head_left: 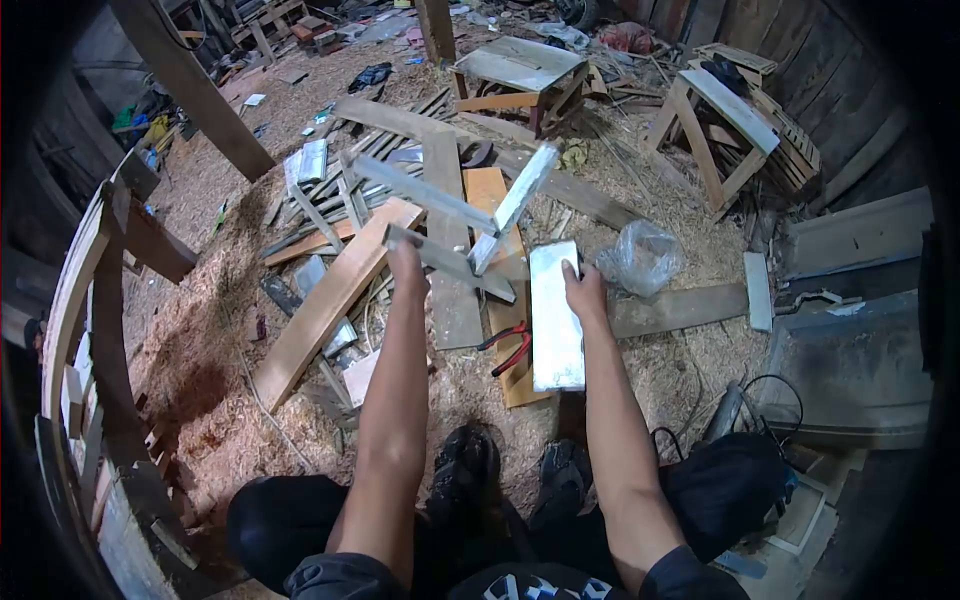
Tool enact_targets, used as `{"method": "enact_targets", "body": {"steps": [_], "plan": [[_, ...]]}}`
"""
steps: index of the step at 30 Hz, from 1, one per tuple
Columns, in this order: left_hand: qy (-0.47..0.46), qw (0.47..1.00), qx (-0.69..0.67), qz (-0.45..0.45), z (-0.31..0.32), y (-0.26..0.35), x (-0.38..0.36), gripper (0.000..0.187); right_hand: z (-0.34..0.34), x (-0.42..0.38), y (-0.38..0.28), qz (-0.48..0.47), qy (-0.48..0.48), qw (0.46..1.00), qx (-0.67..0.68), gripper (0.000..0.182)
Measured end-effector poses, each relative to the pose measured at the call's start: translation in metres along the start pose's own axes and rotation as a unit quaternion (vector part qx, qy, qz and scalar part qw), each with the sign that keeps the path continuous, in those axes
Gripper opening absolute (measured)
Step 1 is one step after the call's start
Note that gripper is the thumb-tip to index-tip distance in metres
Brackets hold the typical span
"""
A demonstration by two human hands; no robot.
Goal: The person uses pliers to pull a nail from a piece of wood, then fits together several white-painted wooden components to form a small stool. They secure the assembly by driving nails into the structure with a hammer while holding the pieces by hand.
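My left hand (404,252) is closed on the near end of a blurred frame of joined wooden slats (455,266). The frame is tilted, with one pale slat angling up to the right. My right hand (587,290) grips a flat white board (556,330) by its right edge, thumb on top. Between the two hands, red-handled pliers (512,350) lie partly on an orange-brown plank (520,382). The board's underside and the fingers beneath it are hidden.
A crumpled clear plastic bag (645,258) lies right of the white board. Long planks (335,305) and sawdust cover the ground around my feet. Two small wooden stands (520,65) (722,110) are farther back. A curved wooden piece (75,270) rises at left.
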State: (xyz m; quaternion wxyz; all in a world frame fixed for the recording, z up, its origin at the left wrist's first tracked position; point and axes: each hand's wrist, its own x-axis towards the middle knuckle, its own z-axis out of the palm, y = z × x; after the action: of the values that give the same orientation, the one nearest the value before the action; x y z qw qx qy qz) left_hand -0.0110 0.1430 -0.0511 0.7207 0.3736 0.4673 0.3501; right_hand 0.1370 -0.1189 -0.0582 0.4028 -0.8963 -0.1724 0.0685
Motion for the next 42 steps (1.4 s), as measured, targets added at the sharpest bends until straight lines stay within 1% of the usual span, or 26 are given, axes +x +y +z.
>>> {"method": "enact_targets", "body": {"steps": [2,3,5,8,9,12,14,15,19,22,25,28,29,32,34,36,40,41,42], "plan": [[-0.006,0.999,0.022,0.032,0.004,0.009,-0.002,0.034,0.005,-0.001,-0.004,0.003,0.002,1.000,0.015,0.046],[-0.016,0.998,0.047,0.046,0.002,0.003,0.006,0.034,0.007,-0.001,-0.002,0.003,-0.003,1.000,-0.006,0.045],[-0.042,0.995,0.054,0.071,0.001,0.001,0.007,0.034,0.021,0.001,0.018,0.009,0.011,1.000,0.001,0.045],[-0.080,0.990,0.073,0.088,0.007,0.009,-0.014,0.037,0.016,-0.006,0.015,0.036,0.009,0.999,0.016,0.044],[-0.091,0.989,0.080,0.089,0.010,0.008,-0.025,0.038,0.013,-0.009,0.011,0.047,0.003,0.999,0.020,0.044],[-0.129,0.988,0.063,0.063,0.016,-0.020,-0.040,0.040,0.016,-0.007,0.016,0.051,-0.006,0.998,0.027,0.047],[-0.120,0.989,0.053,0.065,0.021,-0.029,-0.049,0.042,0.028,0.000,0.029,0.044,-0.022,0.998,0.044,0.047],[-0.117,0.990,0.049,0.066,0.022,-0.032,-0.050,0.043,0.027,-0.001,0.025,0.041,-0.029,0.997,0.052,0.048],[-0.138,0.989,0.041,0.017,0.013,-0.028,-0.037,0.045,0.013,-0.017,0.003,0.041,-0.038,0.995,0.079,0.049],[-0.134,0.990,0.052,0.008,0.010,-0.028,-0.035,0.045,0.017,-0.014,0.007,0.046,-0.091,0.992,0.079,0.051],[-0.160,0.985,0.059,0.033,0.011,-0.028,-0.036,0.045,0.014,-0.013,0.000,-0.011,-0.083,0.991,0.105,0.052],[-0.147,0.985,0.082,0.037,0.018,-0.023,-0.045,0.046,0.015,-0.011,-0.016,-0.062,0.004,0.988,0.138,0.051],[-0.146,0.985,0.087,0.032,0.020,-0.022,-0.045,0.046,0.009,-0.010,-0.020,-0.067,-0.028,0.979,0.193,0.049],[-0.151,0.984,0.095,0.028,0.019,-0.030,-0.032,0.048,0.007,-0.007,-0.024,-0.086,0.069,0.986,0.123,0.046],[-0.162,0.982,0.094,0.034,0.014,-0.033,-0.025,0.049,0.000,-0.004,-0.029,-0.102,0.105,0.981,0.125,0.041],[-0.139,0.987,0.072,0.034,0.011,-0.037,-0.022,0.049,-0.010,-0.001,-0.032,-0.118,0.139,0.975,0.124,0.035],[-0.111,0.993,0.040,0.022,0.008,-0.038,-0.027,0.050,-0.027,0.001,-0.041,-0.140,0.158,0.964,0.159,0.031],[-0.117,0.992,0.048,0.029,0.008,-0.035,-0.028,0.049,-0.029,-0.003,-0.044,-0.158,0.174,0.962,0.140,0.032],[-0.123,0.990,0.056,0.036,0.007,-0.034,-0.025,0.048,-0.027,-0.005,-0.046,-0.139,0.175,0.963,0.151,0.033]]}}
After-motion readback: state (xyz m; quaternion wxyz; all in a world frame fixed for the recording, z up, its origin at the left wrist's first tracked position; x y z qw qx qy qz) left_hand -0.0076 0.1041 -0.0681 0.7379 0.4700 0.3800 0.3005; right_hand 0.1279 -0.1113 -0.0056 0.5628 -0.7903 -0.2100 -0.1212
